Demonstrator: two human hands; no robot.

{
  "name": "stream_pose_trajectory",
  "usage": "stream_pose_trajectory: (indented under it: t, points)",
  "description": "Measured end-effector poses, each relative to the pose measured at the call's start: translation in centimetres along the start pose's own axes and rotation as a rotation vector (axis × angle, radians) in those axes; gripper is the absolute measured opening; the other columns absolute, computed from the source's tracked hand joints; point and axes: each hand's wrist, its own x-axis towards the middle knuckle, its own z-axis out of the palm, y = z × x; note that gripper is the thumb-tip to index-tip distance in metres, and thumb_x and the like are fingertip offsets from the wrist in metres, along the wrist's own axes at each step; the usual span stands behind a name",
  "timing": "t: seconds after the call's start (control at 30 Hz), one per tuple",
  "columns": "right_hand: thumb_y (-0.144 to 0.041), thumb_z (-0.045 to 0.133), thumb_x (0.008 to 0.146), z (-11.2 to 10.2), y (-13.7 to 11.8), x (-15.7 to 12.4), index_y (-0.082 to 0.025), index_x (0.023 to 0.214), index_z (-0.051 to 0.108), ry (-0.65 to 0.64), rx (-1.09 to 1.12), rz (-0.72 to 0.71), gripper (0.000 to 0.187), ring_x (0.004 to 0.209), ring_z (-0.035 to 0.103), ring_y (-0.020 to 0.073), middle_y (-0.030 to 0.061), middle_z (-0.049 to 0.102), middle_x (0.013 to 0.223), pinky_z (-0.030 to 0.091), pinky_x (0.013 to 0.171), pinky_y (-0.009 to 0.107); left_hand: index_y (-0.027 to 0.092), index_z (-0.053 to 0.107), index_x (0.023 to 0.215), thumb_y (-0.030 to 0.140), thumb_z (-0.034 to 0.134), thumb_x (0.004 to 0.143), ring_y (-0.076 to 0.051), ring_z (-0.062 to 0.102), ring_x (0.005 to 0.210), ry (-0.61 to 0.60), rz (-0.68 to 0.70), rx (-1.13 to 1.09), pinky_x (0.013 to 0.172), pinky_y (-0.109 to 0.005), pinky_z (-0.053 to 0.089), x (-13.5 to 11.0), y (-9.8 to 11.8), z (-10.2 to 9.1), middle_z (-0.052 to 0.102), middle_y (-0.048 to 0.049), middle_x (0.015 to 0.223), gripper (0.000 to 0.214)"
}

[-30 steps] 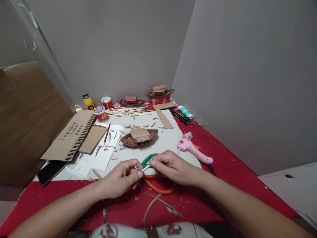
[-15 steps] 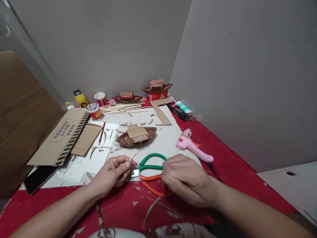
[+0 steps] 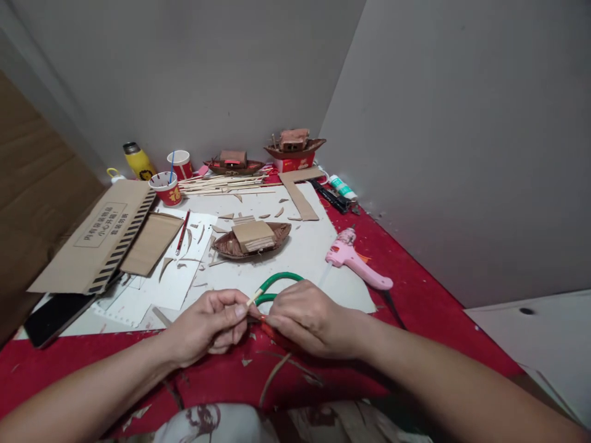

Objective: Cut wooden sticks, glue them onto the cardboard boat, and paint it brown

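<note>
The left hand's (image 3: 207, 326) thumb and forefinger are pinched shut on a thin wooden stick (image 3: 252, 299), whose pale tip slants up toward the right just below the middle of the frame; the other fingers curl loosely under it. Touching that hand, the right hand (image 3: 307, 317) lies clenched over the scissors (image 3: 277, 280), its fingertips closed on the orange handle while the green loop arches out above the knuckles. The blades are hidden between the two hands. Both hands rest on the near edge of a white board (image 3: 318, 246) laid on a red cloth (image 3: 415, 301) strewn with shavings. Just above the hands, at the middle of the board, sits a brown boat hull (image 3: 231, 246) with a folded cardboard piece on it. A pink glue gun (image 3: 357, 264) lies to the right of it, half on the cloth. At the left are a flat cardboard box (image 3: 92, 240) and a dark phone (image 3: 53, 314). Along the far wall stand a yellow bottle (image 3: 137, 161), two red cups (image 3: 167, 189), a bundle of sticks (image 3: 226, 183) and two finished model boats (image 3: 233, 163)
</note>
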Motion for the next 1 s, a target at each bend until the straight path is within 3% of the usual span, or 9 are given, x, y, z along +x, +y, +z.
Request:
stream_pose_trajectory:
  t: [0.13,0.23,0.37,0.5,0.6,0.7,0.8,0.9,1.0]
  points:
    - [-0.023,0.038,0.103,0.3,-1.3,-0.4,-0.021,0.066,0.051,0.086,0.057,-0.215,0.039,0.049,0.041,0.0126,-0.0027,0.050,0.053,0.030,0.053,0.029,0.018,0.068,0.086,0.038,0.074,0.086,-0.001,0.020,0.039,0.105,0.092,-0.082,0.035,-0.012,0.017,0.5,0.7,-0.6,0.051,0.0081,0.054,0.020]
    - [-0.028,0.044,0.102,0.7,-1.7,-0.6,-0.022,0.061,0.048,0.116,0.072,-0.255,0.041,0.047,0.037,0.0127,-0.0042,0.046,0.050,0.027,0.051,0.031,0.018,0.069,0.088,0.038,0.075,0.084,-0.003,0.030,0.039,0.137,0.123,-0.087,0.035,-0.012,0.025,0.7,0.8,-0.9,0.057,0.0055,0.057,0.022]
    - [-0.032,0.046,0.103,1.6,-1.0,-0.7,-0.022,0.059,0.047,-0.077,-0.012,-0.117,0.046,0.049,0.042,0.0123,-0.0035,0.050,0.051,0.031,0.053,0.030,0.013,0.071,0.092,0.040,0.071,0.088,-0.003,0.031,0.036,0.104,0.084,-0.045,0.034,-0.013,0.026,0.7,0.4,-0.9,0.060,0.0024,0.053,0.027]
    - [-0.028,0.052,0.101,2.1,-0.3,-0.5,-0.018,0.083,0.062,-0.228,-0.090,0.129,0.022,0.065,0.059,0.0149,0.0026,0.068,0.073,0.040,0.062,0.027,0.015,0.067,0.093,0.044,0.071,0.087,-0.003,0.030,0.033,0.089,0.097,-0.013,0.034,-0.014,0.024,0.7,0.3,-0.8,0.065,0.0010,0.054,0.030]
    - [-0.029,0.055,0.100,1.9,-0.4,-0.5,-0.017,0.093,0.063,-0.159,-0.069,0.170,0.016,0.069,0.063,0.0155,0.0050,0.070,0.079,0.043,0.066,0.026,0.017,0.063,0.087,0.047,0.071,0.085,-0.005,0.038,0.034,0.089,0.132,0.031,0.034,-0.015,0.027,0.8,0.2,-0.7,0.070,-0.0019,0.057,0.031]
    - [-0.028,0.046,0.103,1.4,-0.4,-0.6,-0.018,0.081,0.061,-0.014,-0.089,0.120,0.028,0.062,0.059,0.0142,0.0037,0.066,0.069,0.041,0.062,0.025,0.017,0.061,0.085,0.051,0.072,0.084,-0.006,0.043,0.037,0.091,0.157,0.084,0.036,-0.016,0.029,0.8,-0.1,-0.7,0.073,-0.0036,0.062,0.035]
    - [-0.028,0.044,0.104,1.1,0.1,-0.6,-0.019,0.073,0.057,0.041,-0.174,0.101,0.035,0.057,0.053,0.0141,0.0024,0.062,0.062,0.038,0.058,0.026,0.015,0.063,0.081,0.051,0.073,0.084,-0.006,0.042,0.037,0.111,0.174,0.152,0.038,-0.018,0.028,0.6,-0.4,-0.7,0.067,-0.0005,0.053,0.038]
    - [-0.026,0.045,0.102,1.2,0.6,-0.5,-0.019,0.071,0.057,0.024,-0.220,0.104,0.034,0.057,0.052,0.0139,0.0022,0.061,0.062,0.037,0.058,0.026,0.015,0.062,0.068,0.052,0.073,0.083,-0.005,0.031,0.037,0.172,0.222,0.214,0.039,-0.019,0.020,0.1,-0.2,-0.6,0.046,0.0075,0.041,0.042]
    - [-0.025,0.047,0.102,1.3,0.9,-0.4,-0.019,0.071,0.057,0.003,-0.233,0.094,0.033,0.057,0.052,0.0138,0.0017,0.061,0.062,0.037,0.058,0.026,0.015,0.058,0.061,0.054,0.075,0.081,-0.004,0.025,0.042,0.261,0.302,0.242,0.042,-0.020,0.016,-0.4,0.3,-0.4,0.038,0.0089,0.044,0.047]
